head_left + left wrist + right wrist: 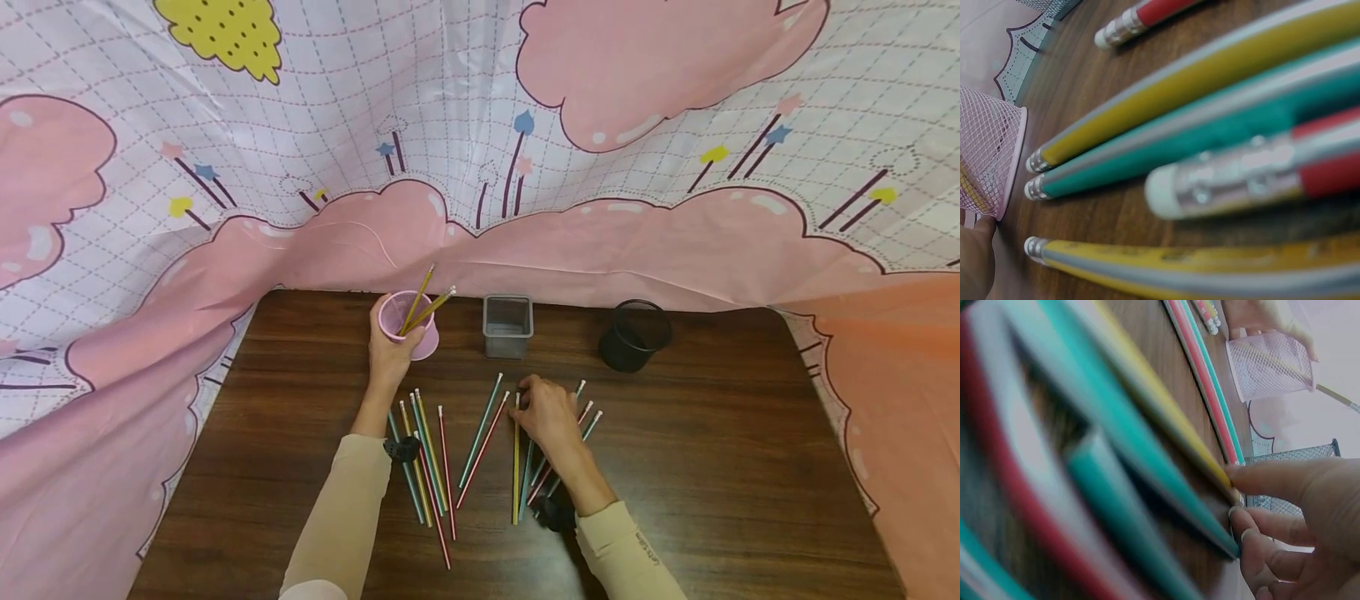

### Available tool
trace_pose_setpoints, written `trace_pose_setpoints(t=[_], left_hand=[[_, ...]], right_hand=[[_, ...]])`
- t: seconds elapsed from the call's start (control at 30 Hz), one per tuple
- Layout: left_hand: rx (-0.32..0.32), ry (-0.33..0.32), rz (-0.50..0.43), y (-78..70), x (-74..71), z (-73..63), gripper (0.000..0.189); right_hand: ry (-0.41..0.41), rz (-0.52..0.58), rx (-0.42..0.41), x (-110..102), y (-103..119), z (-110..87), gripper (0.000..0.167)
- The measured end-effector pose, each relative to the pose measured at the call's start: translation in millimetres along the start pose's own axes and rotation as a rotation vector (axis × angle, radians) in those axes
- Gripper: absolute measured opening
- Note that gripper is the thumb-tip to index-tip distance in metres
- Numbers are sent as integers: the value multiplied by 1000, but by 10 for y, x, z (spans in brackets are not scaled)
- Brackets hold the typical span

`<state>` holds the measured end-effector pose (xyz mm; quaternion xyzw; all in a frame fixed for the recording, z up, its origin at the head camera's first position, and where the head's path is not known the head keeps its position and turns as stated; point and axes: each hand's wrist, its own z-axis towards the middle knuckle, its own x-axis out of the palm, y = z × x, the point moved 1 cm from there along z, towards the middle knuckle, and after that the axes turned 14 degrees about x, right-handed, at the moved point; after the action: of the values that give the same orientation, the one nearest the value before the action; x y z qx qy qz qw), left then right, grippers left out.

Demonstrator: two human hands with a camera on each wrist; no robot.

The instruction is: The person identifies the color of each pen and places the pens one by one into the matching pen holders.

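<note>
My left hand (388,358) grips a pink mesh pencil cup (991,140) at the back left of the table. A couple of yellow pencils (422,293) lean in it, eraser ends up. My right hand (553,417) pinches a yellow pencil (516,471) near its eraser end, thumb on one side and fingers on the other; the pencil lies along the tabletop. Beside it, partly under that hand, are green pencils (1129,437) and red pencils (1029,481). A green pencil (480,432) and a red pencil (483,450) lie between my hands.
Several red, green and yellow pencils (444,479) lie by my left forearm. A grey square mesh holder (506,343) stands at the back middle, and a black round mesh cup (624,354) to its right. Patterned pink cloth (480,267) hangs behind the brown table (742,450).
</note>
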<state>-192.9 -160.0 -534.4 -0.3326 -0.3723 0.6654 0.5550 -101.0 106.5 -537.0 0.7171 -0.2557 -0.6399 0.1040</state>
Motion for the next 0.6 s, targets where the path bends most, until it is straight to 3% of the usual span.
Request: trace_pose_setpoints(t=[0.37, 0.6], left_hand=[[-24, -9, -38, 2, 7, -6, 83], [-24, -4, -57, -14, 13, 8, 82]], right_hand=[[-139, 0, 45, 86, -36, -33, 38], [-217, 133, -17, 111, -72, -42, 33]])
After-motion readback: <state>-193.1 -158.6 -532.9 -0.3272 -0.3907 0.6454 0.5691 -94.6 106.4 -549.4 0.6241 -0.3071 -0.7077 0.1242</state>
